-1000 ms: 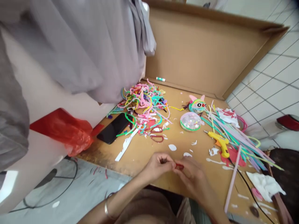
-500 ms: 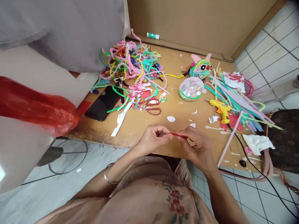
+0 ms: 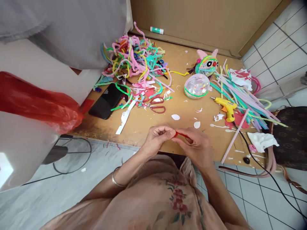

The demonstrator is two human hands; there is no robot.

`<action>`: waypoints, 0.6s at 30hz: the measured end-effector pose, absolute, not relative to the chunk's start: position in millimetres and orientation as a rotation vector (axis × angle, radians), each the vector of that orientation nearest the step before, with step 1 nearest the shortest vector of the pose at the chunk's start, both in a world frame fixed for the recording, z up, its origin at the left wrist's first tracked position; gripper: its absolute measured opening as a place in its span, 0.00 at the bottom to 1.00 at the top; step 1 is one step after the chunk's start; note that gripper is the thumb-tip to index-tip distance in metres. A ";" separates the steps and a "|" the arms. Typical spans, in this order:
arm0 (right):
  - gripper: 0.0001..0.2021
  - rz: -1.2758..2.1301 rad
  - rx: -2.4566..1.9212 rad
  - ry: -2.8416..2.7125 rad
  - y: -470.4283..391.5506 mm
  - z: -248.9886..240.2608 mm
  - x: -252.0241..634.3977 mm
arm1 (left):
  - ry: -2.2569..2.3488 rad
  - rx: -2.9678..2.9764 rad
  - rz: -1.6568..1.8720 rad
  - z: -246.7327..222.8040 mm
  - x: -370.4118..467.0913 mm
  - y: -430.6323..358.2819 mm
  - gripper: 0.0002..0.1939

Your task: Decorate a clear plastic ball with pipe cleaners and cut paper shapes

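Observation:
Close to the table's front edge, both hands pinch a short, thin red pipe cleaner (image 3: 181, 134). My left hand (image 3: 158, 137) grips one end between thumb and forefinger. My right hand (image 3: 197, 145) is closed on the other end, its fingertips almost touching the left ones. Part of the red piece is hidden by the fingers. Just beyond the hands lie white paper leaf shapes (image 3: 175, 117). Red-handled scissors (image 3: 158, 109) rest farther to the left.
A tangled pile of pipe cleaners (image 3: 134, 60) and a phone (image 3: 106, 101) are at left. A clear bowl (image 3: 196, 86), a decorated animal head (image 3: 206, 65), a yellow glue gun (image 3: 226, 107) with cord and straight pipe cleaners (image 3: 244, 95) lie right. A brown bag (image 3: 291, 137) sits far right.
My hands have drawn closer together, so less of the red pipe cleaner shows between them. A paper leaf by the right hand is now more exposed. The view has shifted slightly.

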State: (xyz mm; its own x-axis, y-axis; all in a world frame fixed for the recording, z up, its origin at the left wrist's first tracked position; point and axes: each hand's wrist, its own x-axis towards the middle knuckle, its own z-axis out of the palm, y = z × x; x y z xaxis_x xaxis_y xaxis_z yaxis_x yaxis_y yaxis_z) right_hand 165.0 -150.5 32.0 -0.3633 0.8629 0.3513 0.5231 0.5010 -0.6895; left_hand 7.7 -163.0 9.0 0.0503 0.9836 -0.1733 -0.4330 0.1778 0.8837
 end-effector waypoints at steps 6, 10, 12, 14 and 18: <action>0.04 0.713 -1.105 -1.963 -151.0 28.7 164.6 | 0.938 0.676 1.225 8.5 11.9 -168.5 0.18; 0.05 0.887 -1.065 -1.868 -151.7 28.4 166.7 | 0.890 0.657 1.131 10.5 5.6 -166.4 0.22; 0.05 0.939 -1.067 -1.856 -151.7 30.2 168.2 | 0.857 0.703 1.056 12.0 0.7 -162.2 0.22; 0.06 0.957 -1.069 -1.877 -151.6 32.6 169.9 | 0.829 0.769 0.965 12.9 -3.6 -157.2 0.20; 0.06 0.939 -1.035 -1.939 -151.6 34.2 172.2 | 0.817 0.803 0.907 11.8 -5.9 -152.5 0.16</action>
